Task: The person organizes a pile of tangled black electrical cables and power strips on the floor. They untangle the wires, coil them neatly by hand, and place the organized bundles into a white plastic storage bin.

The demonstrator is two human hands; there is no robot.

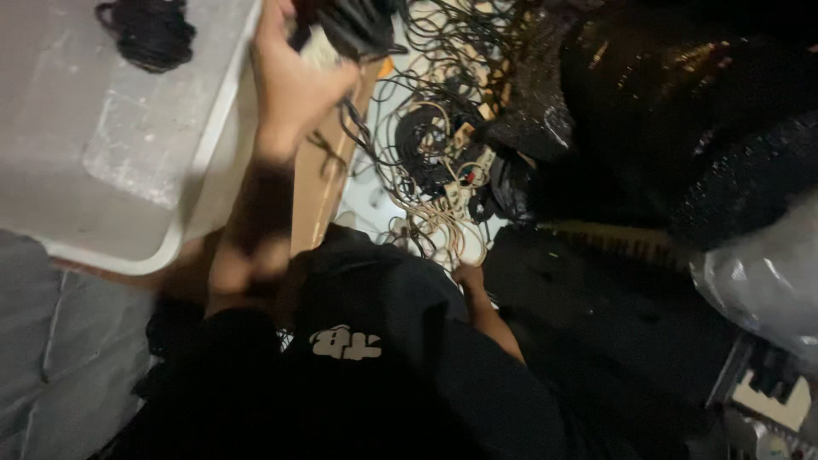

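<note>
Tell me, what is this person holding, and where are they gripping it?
The left hand grips a bundle of black cables by its lower end. The right hand is mostly hidden; cannot tell.

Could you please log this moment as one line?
left hand: holds black cable bundle | right hand: beside tangled cables | clear bin: left

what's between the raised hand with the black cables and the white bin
Nothing: in the head view the left hand holding the black cable bundle overlaps the white bin rim directly.

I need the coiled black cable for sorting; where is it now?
The coiled black cable lies inside the white plastic bin, in the top left corner of the head view, left of the raised left hand.
</note>
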